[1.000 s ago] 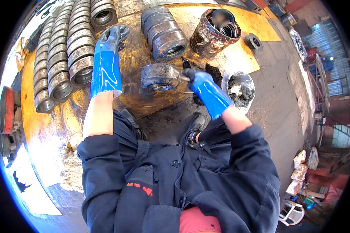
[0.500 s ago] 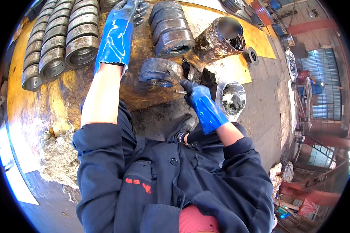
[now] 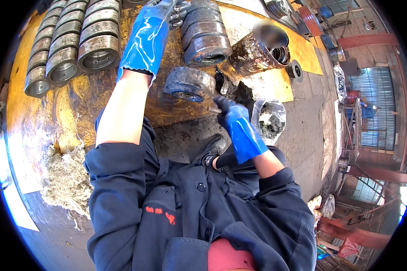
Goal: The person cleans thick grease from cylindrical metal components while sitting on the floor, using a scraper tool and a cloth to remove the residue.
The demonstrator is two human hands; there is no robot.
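The left hand (image 3: pixel 151 31) (blue-gloved) reached far up the worktop (image 3: pixel 77 104), its fingers (image 3: pixel 178 9) clenched on a grimy ring (image 3: pixel 182 10) beside the stacked rings (image 3: pixel 205 38). The right hand (image 3: pixel 233 119) gripped a thin tool (image 3: pixel 211 109) — tip touching a dark ring (image 3: pixel 189 84) near the worktop's front edge. Rows of grey rings (image 3: pixel 70 45) lay left; a bag (image 3: pixel 269 118) sat just right.

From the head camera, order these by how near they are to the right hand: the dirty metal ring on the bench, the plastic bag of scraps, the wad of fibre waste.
1. Dirty metal ring, just left of the right hand, at the bench edge.
2. Plastic bag of scraps, on the floor to its right, a bit farther.
3. Wad of fibre waste, far left, by the left elbow.
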